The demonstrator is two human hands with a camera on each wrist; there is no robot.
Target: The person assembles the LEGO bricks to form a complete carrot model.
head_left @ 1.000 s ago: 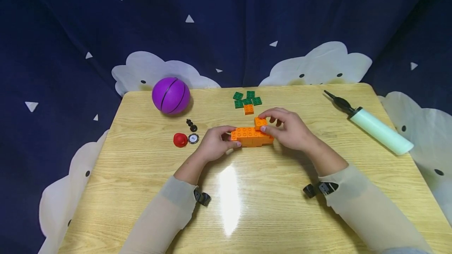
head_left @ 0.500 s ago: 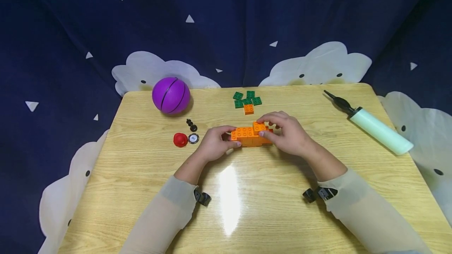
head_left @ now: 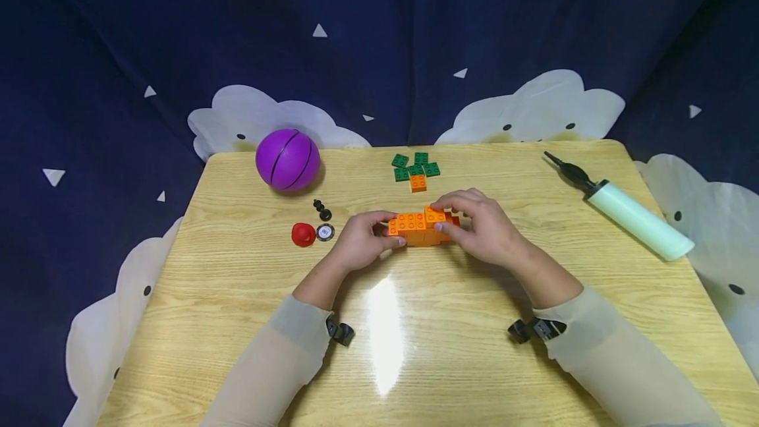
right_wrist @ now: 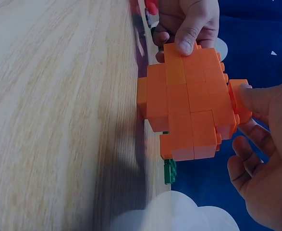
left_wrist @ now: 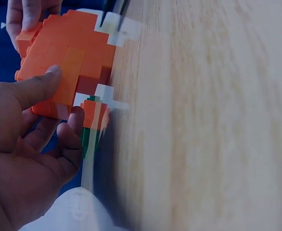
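At the middle of the table, an orange toy-brick structure point(head_left: 413, 237) is built of several layers, stepped toward its base. Its left end is gripped by my left hand point(head_left: 358, 240), thumb on the near face, as the left wrist view also shows. My right hand point(head_left: 487, 226) pinches a small orange brick point(head_left: 435, 217) between thumb and fingers. That brick sits at the studs on top of the structure, right of centre; in the right wrist view it looks slightly tilted, with a thin gap along part of its edge. The right hand's fingers hide some of the structure's right end.
Behind the structure lie a loose orange brick point(head_left: 418, 183) and several green bricks point(head_left: 401, 175). A purple ball point(head_left: 287, 160), a black beaded piece point(head_left: 322, 210), a red cap-shaped thing point(head_left: 303, 234) and a round chip point(head_left: 325, 232) are left. A hand pump point(head_left: 640, 219) lies right.
My right hand has lowered the small orange brick onto the structure's top, moving slightly left and down. My left hand keeps its grip in the same place.
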